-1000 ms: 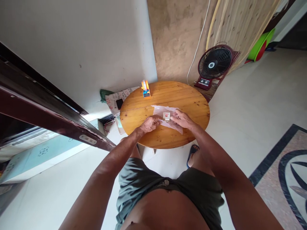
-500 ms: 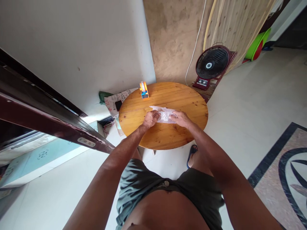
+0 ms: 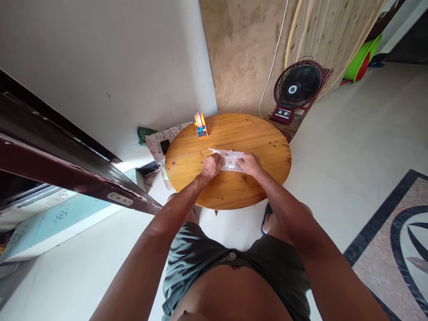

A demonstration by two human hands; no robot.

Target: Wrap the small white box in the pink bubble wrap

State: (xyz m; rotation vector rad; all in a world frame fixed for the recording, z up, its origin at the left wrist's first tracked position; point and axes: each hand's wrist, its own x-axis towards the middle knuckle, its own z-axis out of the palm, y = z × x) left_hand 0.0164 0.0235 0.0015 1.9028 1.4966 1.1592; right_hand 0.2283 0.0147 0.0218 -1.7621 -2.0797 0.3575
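A sheet of bubble wrap [image 3: 230, 154] lies on the round wooden table [image 3: 227, 191], partly folded around a small pale box [image 3: 229, 163] with a reddish mark. My left hand [image 3: 212, 165] is closed on the left end of the wrap, its fingertips curled under and partly hidden. At the right end, my right hand [image 3: 249, 164] grips the wrap with fingers bent and thumb pointing inward. The small box sits between both hands.
An orange and blue tape dispenser [image 3: 201, 125] stands at the table's back left. Behind the table at right is a dark red fan [image 3: 296, 87]. A phone [image 3: 165, 146] rests on printed cardboard to the left. A dark door edge [image 3: 83, 174] juts in from the left.
Both hands have shifted slightly over the bubble wrap and stay on its two ends. The box's reddish mark shows more clearly, with less glare on the plastic.
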